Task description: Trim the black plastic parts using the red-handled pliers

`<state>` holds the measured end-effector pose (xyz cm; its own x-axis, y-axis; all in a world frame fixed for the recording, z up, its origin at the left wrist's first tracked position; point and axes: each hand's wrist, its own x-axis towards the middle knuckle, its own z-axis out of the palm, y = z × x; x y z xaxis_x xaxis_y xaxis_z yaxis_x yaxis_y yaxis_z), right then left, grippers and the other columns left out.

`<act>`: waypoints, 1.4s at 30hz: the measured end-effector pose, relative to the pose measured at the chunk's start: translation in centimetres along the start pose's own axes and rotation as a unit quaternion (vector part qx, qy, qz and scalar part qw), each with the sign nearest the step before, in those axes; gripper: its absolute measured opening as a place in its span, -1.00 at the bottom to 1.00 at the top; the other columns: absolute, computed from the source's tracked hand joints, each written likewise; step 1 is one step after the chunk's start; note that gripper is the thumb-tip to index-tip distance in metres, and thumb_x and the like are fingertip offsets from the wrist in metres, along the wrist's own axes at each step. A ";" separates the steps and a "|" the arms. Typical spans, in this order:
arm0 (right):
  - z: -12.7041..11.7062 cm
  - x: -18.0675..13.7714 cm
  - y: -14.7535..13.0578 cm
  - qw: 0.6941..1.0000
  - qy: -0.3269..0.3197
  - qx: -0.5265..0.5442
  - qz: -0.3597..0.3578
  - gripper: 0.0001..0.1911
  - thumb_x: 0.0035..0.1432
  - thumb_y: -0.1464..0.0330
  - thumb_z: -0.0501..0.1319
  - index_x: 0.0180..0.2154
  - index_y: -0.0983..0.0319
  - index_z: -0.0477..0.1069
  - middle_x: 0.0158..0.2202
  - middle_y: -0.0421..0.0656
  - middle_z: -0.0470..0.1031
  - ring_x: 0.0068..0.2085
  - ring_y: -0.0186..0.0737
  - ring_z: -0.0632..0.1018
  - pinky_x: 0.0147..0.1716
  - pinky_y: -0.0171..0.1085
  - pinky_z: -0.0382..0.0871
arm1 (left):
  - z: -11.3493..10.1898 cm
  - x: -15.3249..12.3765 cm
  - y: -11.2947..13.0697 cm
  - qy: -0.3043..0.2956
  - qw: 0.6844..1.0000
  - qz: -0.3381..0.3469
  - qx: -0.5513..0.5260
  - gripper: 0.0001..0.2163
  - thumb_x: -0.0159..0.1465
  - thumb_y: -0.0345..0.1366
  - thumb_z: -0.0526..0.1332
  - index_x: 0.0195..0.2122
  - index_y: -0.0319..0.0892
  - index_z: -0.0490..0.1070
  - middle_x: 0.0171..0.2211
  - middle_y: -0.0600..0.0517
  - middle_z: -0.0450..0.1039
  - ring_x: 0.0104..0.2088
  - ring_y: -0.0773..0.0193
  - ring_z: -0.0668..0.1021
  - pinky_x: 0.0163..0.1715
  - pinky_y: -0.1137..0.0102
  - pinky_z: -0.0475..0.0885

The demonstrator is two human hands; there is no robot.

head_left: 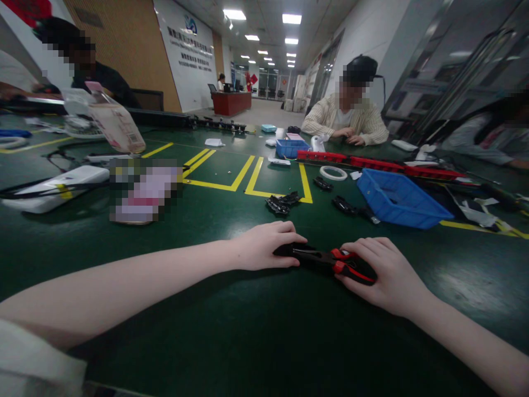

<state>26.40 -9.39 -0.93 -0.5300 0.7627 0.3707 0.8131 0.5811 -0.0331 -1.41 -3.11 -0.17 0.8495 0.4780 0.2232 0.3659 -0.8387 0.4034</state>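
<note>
My right hand (382, 273) is closed around the red and black handles of a pair of long-nose pliers (336, 260). The jaws point left, toward my left hand (264, 245). Between its thumb and fingers, my left hand grips a small black part (285, 250), and the pliers' tips meet or overlap that part. Whether the jaws bite on it cannot be made out. Just beyond my hands, several black plastic pieces (281, 204) lie on the green table (231, 336).
A blue bin (403, 201) stands right, near a white tape roll (333, 173) and red strips (367, 164). At left are a phone (146, 193), a white device (58, 187) and a tilted bottle (118, 124). A person (351, 110) sits across the table.
</note>
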 end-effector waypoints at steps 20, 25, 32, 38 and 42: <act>0.2 -0.1 0.1 0.999 -0.011 0.010 0.042 -0.60 0.06 0.16 0.22 -0.09 0.19 0.31 -0.19 -0.07 0.45 -0.22 -0.11 0.47 -0.29 -0.15 0.37 | -0.2 0.1 0.6 0.002 0.999 -0.038 -0.037 -0.70 0.21 -0.21 0.25 -0.08 -0.23 0.35 -0.14 -0.03 0.30 -0.23 0.27 0.43 -0.26 0.40 0.40; 0.2 0.1 0.5 0.999 0.019 0.014 0.050 -0.56 0.05 0.18 0.24 -0.03 0.16 0.29 -0.12 -0.08 0.45 -0.11 -0.05 0.47 -0.17 -0.09 0.37 | -0.2 0.0 0.5 0.004 0.998 -0.040 -0.044 -0.73 0.21 -0.19 0.25 -0.12 -0.23 0.38 -0.15 -0.02 0.29 -0.25 0.29 0.43 -0.28 0.42 0.40; 0.1 0.0 0.5 0.999 0.003 0.020 0.042 -0.56 0.05 0.15 0.24 -0.03 0.12 0.29 -0.12 -0.12 0.48 -0.10 -0.08 0.48 -0.16 -0.08 0.34 | -0.1 -0.1 0.4 0.011 0.998 -0.035 -0.041 -0.70 0.20 -0.18 0.24 -0.09 -0.22 0.37 -0.16 -0.01 0.28 -0.25 0.29 0.42 -0.28 0.42 0.39; 0.1 0.1 0.2 0.999 -0.009 0.018 0.032 -0.55 0.03 0.15 0.26 -0.04 0.13 0.31 -0.13 -0.12 0.49 -0.10 -0.08 0.48 -0.14 -0.08 0.32 | -0.2 0.0 0.5 -0.002 0.999 -0.038 -0.033 -0.72 0.22 -0.19 0.23 -0.10 -0.21 0.37 -0.16 -0.01 0.29 -0.24 0.29 0.42 -0.30 0.43 0.38; 0.1 -0.1 0.1 0.998 -0.016 0.030 0.043 -0.61 0.04 0.15 0.24 -0.09 0.14 0.34 -0.16 -0.11 0.51 -0.18 -0.08 0.49 -0.21 -0.09 0.33 | -0.3 0.0 0.5 -0.005 0.999 -0.035 -0.027 -0.72 0.22 -0.20 0.23 -0.09 -0.21 0.36 -0.15 -0.01 0.29 -0.22 0.28 0.42 -0.28 0.43 0.38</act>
<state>26.46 -9.39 -1.07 -0.4665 0.8192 0.3335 0.8411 0.5275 -0.1192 -1.32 -3.48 0.32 0.8259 0.5328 0.1842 0.4040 -0.7873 0.4658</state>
